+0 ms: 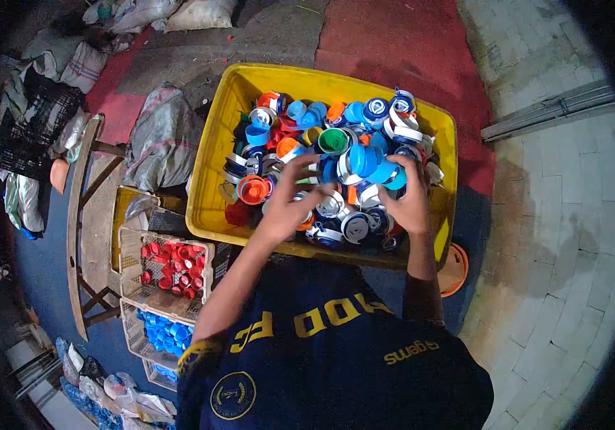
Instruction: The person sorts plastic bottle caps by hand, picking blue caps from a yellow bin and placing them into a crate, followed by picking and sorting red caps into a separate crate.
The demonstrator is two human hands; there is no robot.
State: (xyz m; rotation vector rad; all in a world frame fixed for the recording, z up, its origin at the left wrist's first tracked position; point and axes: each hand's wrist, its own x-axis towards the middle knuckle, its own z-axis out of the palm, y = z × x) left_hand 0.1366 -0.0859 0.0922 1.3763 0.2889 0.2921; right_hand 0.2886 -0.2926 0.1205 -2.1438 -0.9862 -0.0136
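Observation:
A large yellow tub point(203, 168) holds a heap of plastic caps in blue, white, orange, red and green. Over the middle of the heap, my left hand point(294, 204) is spread, its fingers apart with nothing seen in them. To its right, my right hand point(406, 198) has its fingers curled round light blue caps point(373, 163) stacked against one another. A green cap point(333, 140) lies just above my left hand, and an orange-red cap point(253, 190) lies to its left.
Left of my body stand a crate of red caps point(171, 269) and a crate of blue caps point(166, 335). Beyond them is a wooden frame point(74, 229). Sacks point(164, 140) lie at the left. An orange round container point(453, 271) sits by the tub's lower right corner.

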